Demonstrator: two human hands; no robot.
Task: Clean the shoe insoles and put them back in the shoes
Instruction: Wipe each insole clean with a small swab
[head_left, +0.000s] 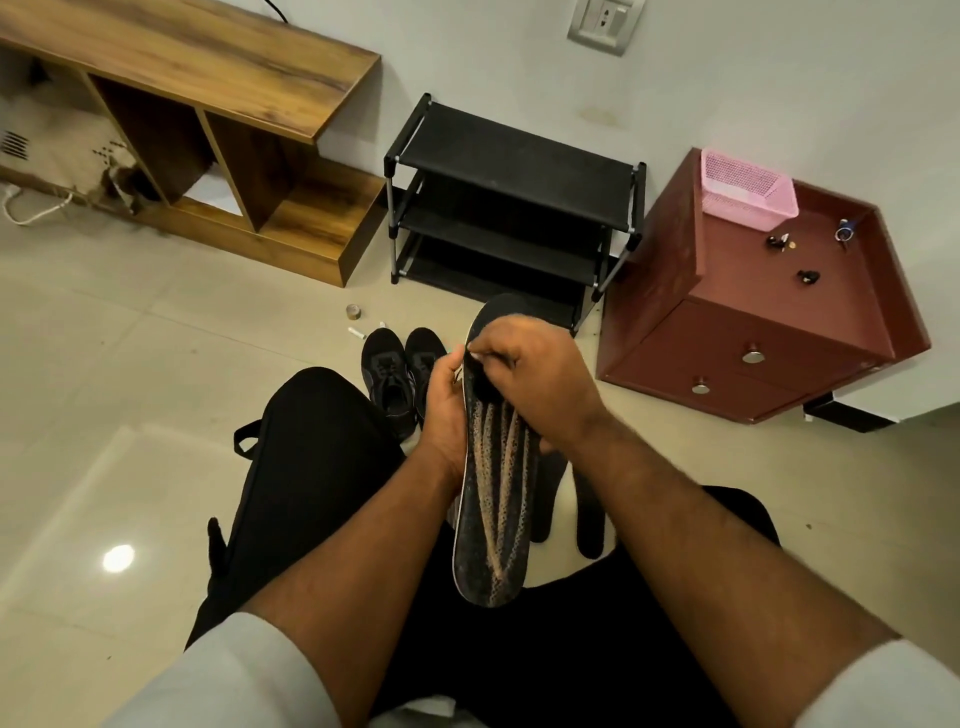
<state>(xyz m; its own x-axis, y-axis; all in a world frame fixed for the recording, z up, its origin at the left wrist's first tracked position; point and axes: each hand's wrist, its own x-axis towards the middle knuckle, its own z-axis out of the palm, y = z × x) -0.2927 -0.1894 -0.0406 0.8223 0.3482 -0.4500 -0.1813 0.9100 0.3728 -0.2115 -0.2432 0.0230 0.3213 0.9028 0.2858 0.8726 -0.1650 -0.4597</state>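
A single head-worn camera looks forward and steeply down over the person's lap, close above the shoe rack. The floor spreads before that rack.

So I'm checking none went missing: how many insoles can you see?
3. One insole is held up in both hands, left hand and right hand. Two more lie on the floor below it, a near one and a far one. Others may be hidden.
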